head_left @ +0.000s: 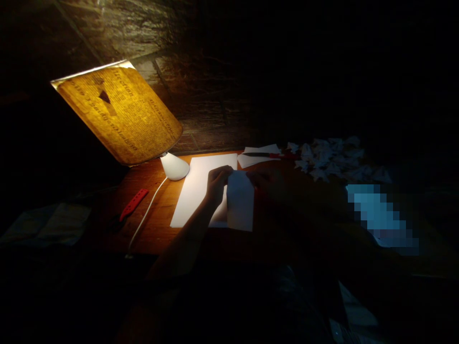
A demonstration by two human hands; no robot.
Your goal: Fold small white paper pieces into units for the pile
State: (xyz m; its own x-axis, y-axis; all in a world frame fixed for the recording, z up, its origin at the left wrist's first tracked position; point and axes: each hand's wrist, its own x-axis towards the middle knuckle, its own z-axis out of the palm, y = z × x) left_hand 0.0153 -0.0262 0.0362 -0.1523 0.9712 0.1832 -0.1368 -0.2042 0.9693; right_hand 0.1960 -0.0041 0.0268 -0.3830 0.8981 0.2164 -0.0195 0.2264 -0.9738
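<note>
My left hand is closed on the upper left corner of a white sheet of paper, fingers pinched at its edge. At the sheet's upper right corner, my right hand pinches the other edge, mostly lost in shadow. The held sheet looks narrow, perhaps folded, and is raised a little over larger white paper lying on the wooden table. Whether that larger paper is one sheet or a stack I cannot tell.
A lit lamp with a white base and cord stands at left, near a red-handled tool. Behind the hands, a red-handled knife lies on paper pieces. Several folded paper shapes and a blurred-out glowing panel are at right.
</note>
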